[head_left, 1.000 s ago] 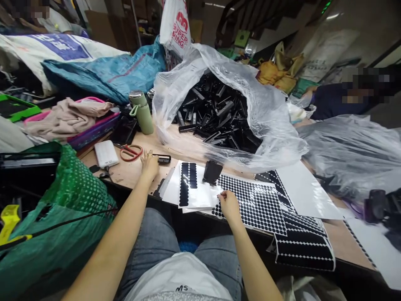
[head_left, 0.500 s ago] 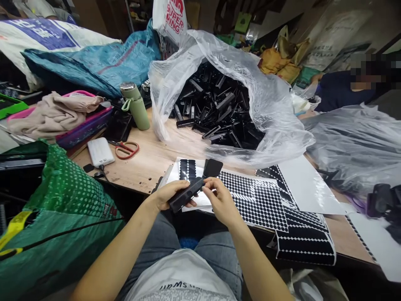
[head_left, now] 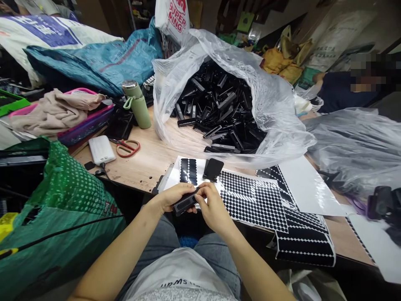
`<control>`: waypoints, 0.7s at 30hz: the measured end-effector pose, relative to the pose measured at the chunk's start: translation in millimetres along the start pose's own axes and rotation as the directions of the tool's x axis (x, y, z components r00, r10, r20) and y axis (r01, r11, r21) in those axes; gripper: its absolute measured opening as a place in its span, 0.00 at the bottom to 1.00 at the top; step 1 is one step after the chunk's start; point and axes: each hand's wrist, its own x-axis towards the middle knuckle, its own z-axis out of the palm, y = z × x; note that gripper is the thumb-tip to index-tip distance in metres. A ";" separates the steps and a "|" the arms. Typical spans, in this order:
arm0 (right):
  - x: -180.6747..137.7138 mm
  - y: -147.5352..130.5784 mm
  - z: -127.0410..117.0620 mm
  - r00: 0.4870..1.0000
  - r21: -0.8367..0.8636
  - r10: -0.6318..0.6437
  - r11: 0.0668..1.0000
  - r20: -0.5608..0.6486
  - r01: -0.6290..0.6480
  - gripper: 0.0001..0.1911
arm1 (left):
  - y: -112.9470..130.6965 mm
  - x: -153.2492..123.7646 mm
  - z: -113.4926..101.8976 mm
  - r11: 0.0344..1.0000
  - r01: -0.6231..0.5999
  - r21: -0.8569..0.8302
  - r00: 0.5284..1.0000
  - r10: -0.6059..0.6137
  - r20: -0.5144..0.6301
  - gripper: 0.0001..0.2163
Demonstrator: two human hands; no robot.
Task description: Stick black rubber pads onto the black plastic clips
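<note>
My left hand is closed around a small black ribbed plastic part just in front of the table edge. My right hand pinches the same part at its right end, fingers pressed on its top. Right behind the hands lies a white sheet of black round sticker dots and a smaller sheet with black strips. A flat black piece rests on the sheets.
A big clear plastic bag of several black parts lies on the wooden table. Left: green flask, red scissors, white power bank, green mesh bag. More sticker sheets right. Another person sits far right.
My left hand picked the black part off the table and brought it near. My right hand left the sticker sheet and came onto the part; both hands have drawn closer together.
</note>
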 end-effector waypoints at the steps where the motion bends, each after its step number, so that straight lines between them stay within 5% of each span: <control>1: 2.0 2.6 2.0 1.000 -0.007 -0.013 1.000 -0.005 0.013 0.06 | 0.0 -0.9 -1.0 1.000 -0.001 0.000 1.000 0.001 -0.014 0.13; 8: 53.1 50.0 40.8 0.946 -0.176 0.174 0.958 -0.275 -0.228 0.03 | -4.3 -20.3 -35.2 0.998 -0.054 -0.036 0.981 0.047 -0.187 0.10; 13: 63.7 68.3 65.2 0.926 -0.240 0.243 0.918 -0.287 -0.315 0.05 | -17.3 -18.8 -56.2 0.997 -0.077 0.001 0.943 0.073 -0.325 0.12; 21: 50.2 67.9 63.5 0.928 -0.272 0.261 0.903 -0.267 -0.333 0.01 | -23.8 -7.3 -55.8 0.995 -0.096 -0.001 0.914 0.087 -0.395 0.11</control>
